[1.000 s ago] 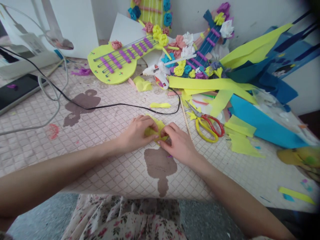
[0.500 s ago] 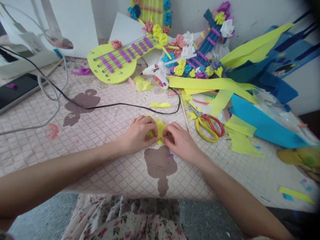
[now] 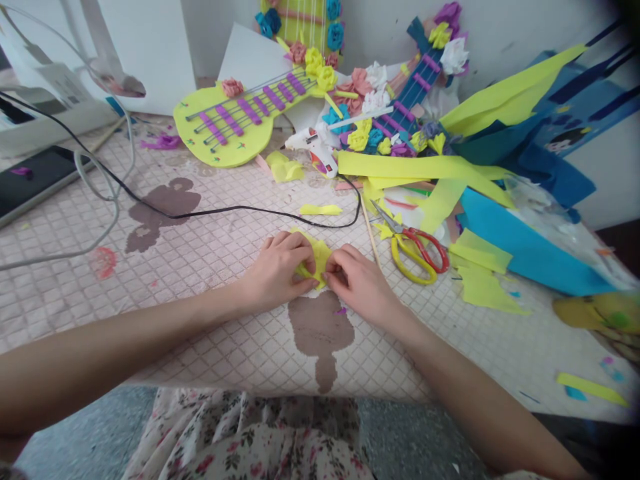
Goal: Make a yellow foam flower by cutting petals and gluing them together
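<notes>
A small piece of yellow crepe paper (image 3: pixel 320 257) lies on the patterned tablecloth (image 3: pixel 225 247), between my two hands. My left hand (image 3: pixel 280 270) pinches its left side, with curled fingers that partly cover it. At the paper's right edge my right hand (image 3: pixel 359 280) has thumb and fingertips pressed together on it. A flat yellow strip (image 3: pixel 321 210) rests just beyond the hands. Scissors with red and yellow handles (image 3: pixel 415 250) lie open to the right of my right hand, and a thin wooden stick (image 3: pixel 371 233) is between them.
A white glue gun (image 3: pixel 317 150) trails a black cable (image 3: pixel 240 208) across the cloth. Behind are a yellow paper guitar (image 3: pixel 225 133) and a blue one (image 3: pixel 410 100) with paper flowers. Crepe sheets (image 3: pixel 530 247) fill the right side; a phone (image 3: pixel 40 177) lies left.
The fingertips of both hands have shifted very slightly at the lower edge of the yellow paper. Everything else looks the same.
</notes>
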`<state>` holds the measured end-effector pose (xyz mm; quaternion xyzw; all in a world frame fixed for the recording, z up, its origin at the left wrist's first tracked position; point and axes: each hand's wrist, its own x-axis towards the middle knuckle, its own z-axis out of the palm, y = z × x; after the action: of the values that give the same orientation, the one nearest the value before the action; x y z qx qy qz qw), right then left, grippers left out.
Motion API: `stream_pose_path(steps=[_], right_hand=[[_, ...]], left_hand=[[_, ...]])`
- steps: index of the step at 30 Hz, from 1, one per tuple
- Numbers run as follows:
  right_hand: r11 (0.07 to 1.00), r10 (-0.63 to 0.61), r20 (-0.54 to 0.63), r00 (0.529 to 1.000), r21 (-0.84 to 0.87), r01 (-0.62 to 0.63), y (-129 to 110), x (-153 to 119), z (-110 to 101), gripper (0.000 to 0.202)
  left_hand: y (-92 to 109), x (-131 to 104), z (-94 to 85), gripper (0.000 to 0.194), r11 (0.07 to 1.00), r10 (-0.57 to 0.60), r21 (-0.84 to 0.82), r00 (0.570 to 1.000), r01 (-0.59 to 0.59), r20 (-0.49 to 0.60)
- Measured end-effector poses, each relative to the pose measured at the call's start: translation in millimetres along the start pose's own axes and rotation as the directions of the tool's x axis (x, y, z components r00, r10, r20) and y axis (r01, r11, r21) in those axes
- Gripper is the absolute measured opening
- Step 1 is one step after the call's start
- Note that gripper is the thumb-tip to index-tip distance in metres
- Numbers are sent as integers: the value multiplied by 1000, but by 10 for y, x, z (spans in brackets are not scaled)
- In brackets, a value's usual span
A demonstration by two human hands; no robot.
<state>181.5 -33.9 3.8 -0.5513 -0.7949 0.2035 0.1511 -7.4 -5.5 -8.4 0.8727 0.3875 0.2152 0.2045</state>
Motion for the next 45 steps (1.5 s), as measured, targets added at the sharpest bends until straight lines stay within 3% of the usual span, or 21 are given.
stream_pose_path(steps=[29, 38, 45], right_hand=[[999, -5, -8, 1000, -37, 4, -11, 0, 18, 4], [1000, -2, -12, 1000, -30, 2, -5, 5, 25, 5], [1000, 0, -12, 1000, -23, 0, -10, 5, 18, 5]], left_hand=[[94, -8, -38, 10, 995, 5, 102, 998, -10, 56], [122, -12, 12, 23, 988, -21, 154, 999, 13, 46], [36, 10, -50, 37, 998, -1, 61, 994, -6, 110]])
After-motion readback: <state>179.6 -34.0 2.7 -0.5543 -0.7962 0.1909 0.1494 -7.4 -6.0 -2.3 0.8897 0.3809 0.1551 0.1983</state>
